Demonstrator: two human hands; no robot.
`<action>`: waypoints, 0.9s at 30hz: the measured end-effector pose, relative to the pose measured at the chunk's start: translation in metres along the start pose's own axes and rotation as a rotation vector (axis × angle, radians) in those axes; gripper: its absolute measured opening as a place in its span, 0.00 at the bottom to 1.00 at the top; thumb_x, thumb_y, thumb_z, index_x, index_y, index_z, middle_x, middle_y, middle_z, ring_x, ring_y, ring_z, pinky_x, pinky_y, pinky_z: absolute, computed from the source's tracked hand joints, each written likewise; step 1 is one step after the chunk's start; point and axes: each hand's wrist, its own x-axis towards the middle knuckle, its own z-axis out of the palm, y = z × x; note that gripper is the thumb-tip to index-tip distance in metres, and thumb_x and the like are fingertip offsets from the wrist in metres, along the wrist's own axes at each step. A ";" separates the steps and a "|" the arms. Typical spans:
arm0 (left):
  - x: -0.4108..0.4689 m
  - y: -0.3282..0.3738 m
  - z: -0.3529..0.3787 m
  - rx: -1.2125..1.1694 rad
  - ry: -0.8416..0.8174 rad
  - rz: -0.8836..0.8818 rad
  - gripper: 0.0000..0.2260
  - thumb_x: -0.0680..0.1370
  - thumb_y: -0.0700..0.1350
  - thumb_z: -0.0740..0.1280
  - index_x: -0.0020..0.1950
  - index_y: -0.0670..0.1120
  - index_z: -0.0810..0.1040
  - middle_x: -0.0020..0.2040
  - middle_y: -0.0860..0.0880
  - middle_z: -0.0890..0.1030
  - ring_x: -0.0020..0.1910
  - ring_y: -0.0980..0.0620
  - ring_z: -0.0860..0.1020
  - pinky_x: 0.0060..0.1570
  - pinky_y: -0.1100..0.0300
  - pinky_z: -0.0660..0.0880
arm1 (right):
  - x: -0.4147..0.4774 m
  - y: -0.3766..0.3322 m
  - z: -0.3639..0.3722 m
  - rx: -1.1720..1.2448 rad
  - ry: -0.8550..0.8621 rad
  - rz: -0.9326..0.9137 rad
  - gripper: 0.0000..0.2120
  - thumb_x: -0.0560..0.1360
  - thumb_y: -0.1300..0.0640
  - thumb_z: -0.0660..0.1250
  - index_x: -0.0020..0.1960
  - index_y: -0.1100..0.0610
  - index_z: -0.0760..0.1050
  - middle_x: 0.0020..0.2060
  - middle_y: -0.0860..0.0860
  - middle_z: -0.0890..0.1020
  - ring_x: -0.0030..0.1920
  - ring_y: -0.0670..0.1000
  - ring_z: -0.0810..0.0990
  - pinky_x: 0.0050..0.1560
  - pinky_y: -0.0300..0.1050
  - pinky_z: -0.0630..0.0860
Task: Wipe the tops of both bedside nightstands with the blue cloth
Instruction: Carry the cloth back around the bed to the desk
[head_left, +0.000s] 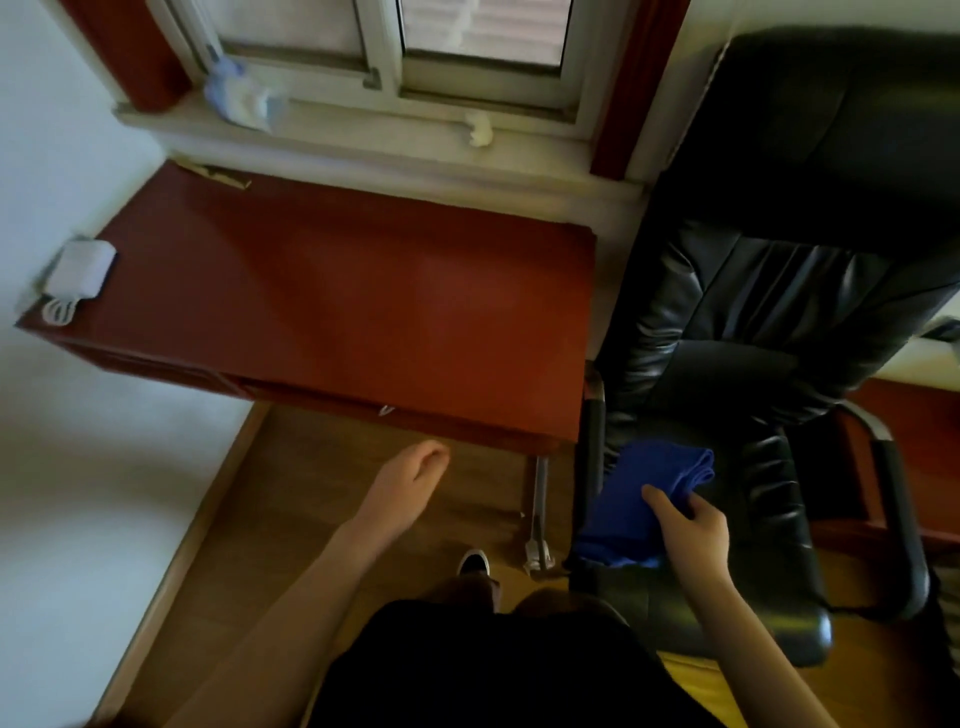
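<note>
Beyond and to the left of my left hand (415, 467), a white gadget (80, 275) sits on the far corner of the red-brown desk (363, 291), which I take to be one of the nightstand tops. The cloth is not on it, so I judge no wiping has begun and both tops are left to do. My left hand hangs just short of the desk's front edge, fingers loosely curled, holding nothing. To its right, the blue cloth (644, 483) lies bunched on the seat of the black leather chair (769, 312). My right hand (691, 530) is on it, thumb on top and fingers curled round its near edge, gripping it. The hands are well apart.
</note>
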 end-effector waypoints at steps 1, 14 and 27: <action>0.013 0.008 -0.009 0.030 0.031 0.039 0.16 0.82 0.53 0.57 0.68 0.51 0.72 0.60 0.53 0.78 0.55 0.57 0.77 0.52 0.63 0.74 | 0.006 -0.015 0.013 -0.004 0.000 -0.013 0.06 0.73 0.53 0.72 0.44 0.53 0.76 0.40 0.50 0.82 0.40 0.50 0.81 0.34 0.44 0.75; 0.225 0.048 -0.082 0.478 0.339 0.319 0.24 0.82 0.52 0.57 0.77 0.49 0.58 0.77 0.48 0.63 0.76 0.49 0.60 0.74 0.52 0.56 | 0.149 -0.155 0.169 0.135 -0.201 -0.141 0.06 0.73 0.52 0.73 0.47 0.53 0.79 0.41 0.47 0.84 0.40 0.47 0.84 0.35 0.40 0.79; 0.303 -0.013 -0.048 0.749 0.345 0.267 0.26 0.82 0.57 0.50 0.79 0.51 0.55 0.78 0.50 0.60 0.78 0.50 0.53 0.76 0.49 0.48 | 0.213 -0.091 0.202 -0.815 0.162 -0.566 0.38 0.73 0.46 0.69 0.75 0.63 0.60 0.71 0.62 0.67 0.72 0.62 0.64 0.69 0.57 0.65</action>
